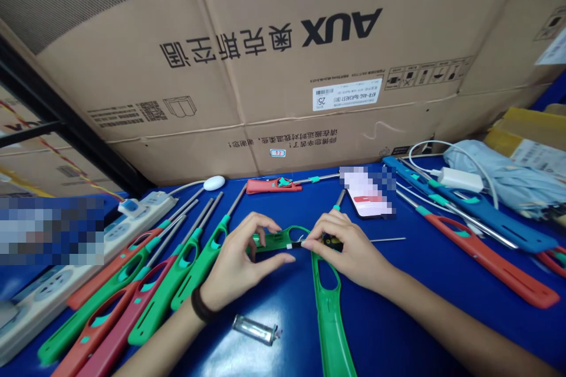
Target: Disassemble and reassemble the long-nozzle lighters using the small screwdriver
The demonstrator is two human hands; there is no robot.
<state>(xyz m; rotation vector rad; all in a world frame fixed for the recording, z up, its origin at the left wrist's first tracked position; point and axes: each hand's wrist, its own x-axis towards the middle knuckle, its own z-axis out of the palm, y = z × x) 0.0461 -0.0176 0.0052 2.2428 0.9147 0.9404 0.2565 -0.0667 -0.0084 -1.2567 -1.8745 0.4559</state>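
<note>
My right hand is closed, with thumb and fingertips pinching a small black piece with a white end. My left hand is open just left of it, thumb and fingers spread. Behind the fingers lies a green lighter shell half. Another green shell half, hollow side up, stretches towards me below my right hand. A thin metal shaft sticks out right of that hand, near a partly hidden yellow and black part. Nearer to me lies a clear, silvery lighter fuel tank.
Long-necked red and green lighters lie at left beside a power strip. A red lighter and a phone are at the back. Blue and orange lighters lie right. A large cardboard box stands behind.
</note>
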